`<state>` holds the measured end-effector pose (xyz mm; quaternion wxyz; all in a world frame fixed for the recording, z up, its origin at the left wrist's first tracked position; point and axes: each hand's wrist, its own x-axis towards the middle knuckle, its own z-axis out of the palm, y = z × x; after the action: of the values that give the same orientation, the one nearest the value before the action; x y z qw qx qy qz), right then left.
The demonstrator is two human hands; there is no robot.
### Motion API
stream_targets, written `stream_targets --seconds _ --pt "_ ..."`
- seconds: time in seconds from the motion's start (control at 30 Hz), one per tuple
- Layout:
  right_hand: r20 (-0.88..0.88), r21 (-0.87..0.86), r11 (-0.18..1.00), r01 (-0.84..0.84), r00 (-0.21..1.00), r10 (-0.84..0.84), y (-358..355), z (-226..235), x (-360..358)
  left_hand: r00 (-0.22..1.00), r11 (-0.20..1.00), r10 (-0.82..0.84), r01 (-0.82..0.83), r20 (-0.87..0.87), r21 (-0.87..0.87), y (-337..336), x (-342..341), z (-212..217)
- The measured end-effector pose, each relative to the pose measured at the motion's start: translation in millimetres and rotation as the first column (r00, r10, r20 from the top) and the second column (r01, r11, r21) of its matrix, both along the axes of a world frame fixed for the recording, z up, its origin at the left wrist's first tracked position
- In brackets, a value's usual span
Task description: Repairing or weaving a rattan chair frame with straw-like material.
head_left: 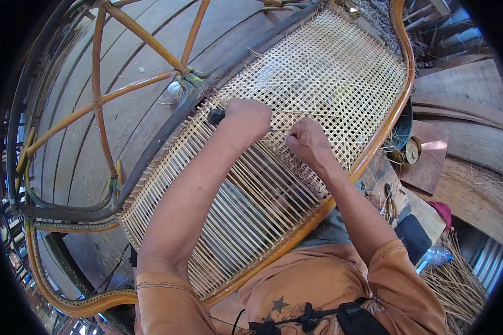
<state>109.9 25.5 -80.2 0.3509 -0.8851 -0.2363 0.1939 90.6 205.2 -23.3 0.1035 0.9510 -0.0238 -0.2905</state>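
A woven cane panel [341, 72] stretches across a wooden frame with a glossy brown rail [369, 159]. Its far right part is a finished-looking open lattice, while the near left part shows only parallel cane strands [251, 201]. Over the border between the two, my left hand [248, 117] is wrapped around a tool with a black handle [216, 116]; its working end is mostly hidden. Just to the right, my right hand [308, 140] is closed in a pinch close above the weave. A thin strand seems to run between the hands, but what the right fingers grip is hidden.
Bent rattan poles [98, 100] form a frame at the left, over a plank surface [145, 22]. To the right lie wooden boards [463, 84], pliers [389, 195], a plastic bottle [437, 255] and a bundle of cane strips [455, 282]. A green bucket [403, 125] stands behind the rail.
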Motion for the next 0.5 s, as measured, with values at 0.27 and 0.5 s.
stream_targets --seconds 0.27,0.5 --pt "-0.133 -0.299 0.949 -0.094 0.99 0.056 15 29 9 0.996 0.996 -0.068 0.071 -0.05 0.056 -17 12 4" --pt "-0.17 -0.356 0.929 -0.105 0.984 0.047 19 27 10 0.989 0.99 -0.129 0.133 -0.072 0.05 -22 18 9"
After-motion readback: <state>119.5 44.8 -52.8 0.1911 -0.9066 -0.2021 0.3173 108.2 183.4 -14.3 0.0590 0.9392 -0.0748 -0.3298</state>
